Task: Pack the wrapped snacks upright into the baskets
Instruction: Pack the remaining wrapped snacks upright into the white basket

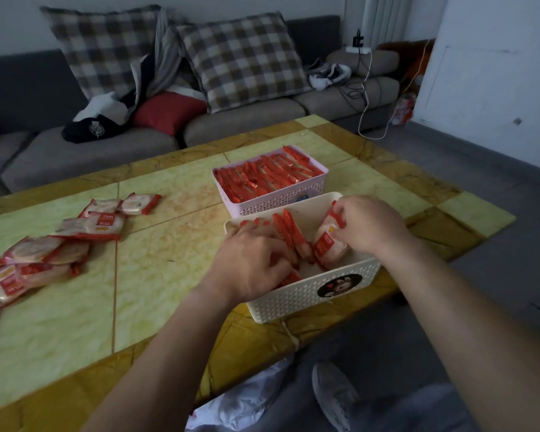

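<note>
Cream perforated plastic basket: nearest, on the yellow-green tiled stone table, around both sets of fingers; left part filled, right part mostly free.
Left hand: fingers curled down into the row of upright red-edged packets, gripping and bracing it from the left.
Right hand: thumb and fingertips pinching the red top seal of one clear-and-red wrapped snack packet.
Held packet: below and left of the right fingertips, long axis tilted, lower end in the basket, just beside the row.
Coming move, likely: swing the packet upright, flat against the row; right hand nearer.
Loose wrapped snack packets: lying flat, well left of the left fingers.
Pink perforated plastic basket: just beyond both hands, packed full of upright packets.
</note>
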A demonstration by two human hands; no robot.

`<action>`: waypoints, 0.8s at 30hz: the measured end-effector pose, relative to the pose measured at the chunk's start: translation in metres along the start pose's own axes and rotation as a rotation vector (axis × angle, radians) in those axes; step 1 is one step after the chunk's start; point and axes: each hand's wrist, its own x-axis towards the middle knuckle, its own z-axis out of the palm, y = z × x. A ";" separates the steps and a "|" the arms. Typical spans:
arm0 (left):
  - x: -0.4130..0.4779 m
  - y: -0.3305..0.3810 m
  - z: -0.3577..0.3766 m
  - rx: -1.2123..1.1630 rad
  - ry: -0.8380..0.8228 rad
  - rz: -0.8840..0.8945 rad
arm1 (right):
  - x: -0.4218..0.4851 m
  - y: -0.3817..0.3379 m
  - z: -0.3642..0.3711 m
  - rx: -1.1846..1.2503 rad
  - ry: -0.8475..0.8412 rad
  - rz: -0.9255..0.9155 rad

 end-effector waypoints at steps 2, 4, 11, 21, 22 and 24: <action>0.002 0.001 0.002 -0.027 0.009 -0.004 | -0.004 -0.011 0.002 -0.148 0.004 -0.021; 0.003 -0.002 0.004 -0.072 0.014 0.002 | -0.005 -0.021 0.008 -0.159 0.020 -0.006; 0.005 -0.003 0.001 -0.199 0.076 0.008 | -0.004 -0.020 -0.011 0.028 -0.042 -0.016; 0.042 0.001 -0.001 -0.083 0.113 -0.165 | 0.016 -0.017 -0.005 0.281 0.184 -0.208; 0.048 0.001 -0.002 -0.038 0.034 -0.189 | 0.019 -0.020 0.001 0.265 0.184 -0.220; 0.056 0.003 -0.001 0.033 -0.086 -0.236 | 0.024 -0.025 0.012 0.210 0.163 -0.249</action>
